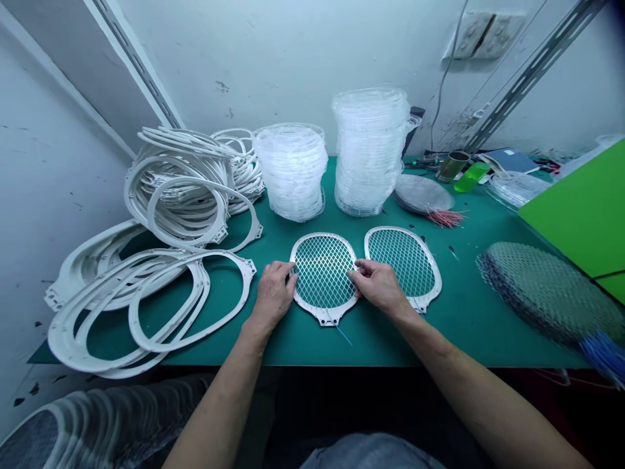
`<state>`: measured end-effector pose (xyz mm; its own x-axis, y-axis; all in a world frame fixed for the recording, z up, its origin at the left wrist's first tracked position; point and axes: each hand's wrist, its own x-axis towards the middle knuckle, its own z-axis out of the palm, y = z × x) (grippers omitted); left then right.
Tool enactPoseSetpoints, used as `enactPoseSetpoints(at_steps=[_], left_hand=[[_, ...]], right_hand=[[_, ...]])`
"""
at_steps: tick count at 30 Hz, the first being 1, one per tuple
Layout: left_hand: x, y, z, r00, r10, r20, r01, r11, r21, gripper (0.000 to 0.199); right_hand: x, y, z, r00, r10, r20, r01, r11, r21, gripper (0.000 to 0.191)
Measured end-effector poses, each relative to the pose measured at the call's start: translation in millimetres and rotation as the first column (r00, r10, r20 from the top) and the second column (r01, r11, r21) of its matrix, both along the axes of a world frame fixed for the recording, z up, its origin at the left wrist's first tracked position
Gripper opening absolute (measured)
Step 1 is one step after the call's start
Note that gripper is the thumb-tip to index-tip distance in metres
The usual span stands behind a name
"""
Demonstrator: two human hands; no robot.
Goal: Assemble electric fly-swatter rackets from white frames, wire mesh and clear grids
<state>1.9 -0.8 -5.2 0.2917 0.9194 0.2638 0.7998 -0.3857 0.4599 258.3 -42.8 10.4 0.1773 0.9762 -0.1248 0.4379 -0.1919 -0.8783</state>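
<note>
The netted frame [323, 272] sits on the green worktop [293, 350] between the left hand [275, 291] and right hand [381, 285], each with fingers clamped on its near side rim, while a second frame [403, 266] lies just right of it.

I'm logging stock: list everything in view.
Meshed frames: two, white, centre.
Bare frames: many, white, left.
Ring stacks: two, clear, back.
Mesh piles: two, greyish, right.
Strand bundles: two, red and blue, right.
Rimmed stack: one, whitish, lower left.
Panel: one, green, right.
Table: one, green, centre.
Clutter: several, mixed, back right.
Wall plates: two, pale, upper right.
Uprights: two, grey, back.
Left hand: one, left frame's left rim.
Right hand: one, left frame's right rim.
</note>
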Motion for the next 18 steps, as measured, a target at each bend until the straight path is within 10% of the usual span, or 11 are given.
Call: enactPoseSetpoints(at_steps=[18], left_hand=[[-0.1, -0.1, 1.7, 1.000, -0.002, -0.013, 0.002, 1.000, 0.001, 0.025]], right_hand=[[-0.6, -1.9, -2.9, 0.988, -0.035, -0.148, 0.036, 0.999, 0.007, 0.052]])
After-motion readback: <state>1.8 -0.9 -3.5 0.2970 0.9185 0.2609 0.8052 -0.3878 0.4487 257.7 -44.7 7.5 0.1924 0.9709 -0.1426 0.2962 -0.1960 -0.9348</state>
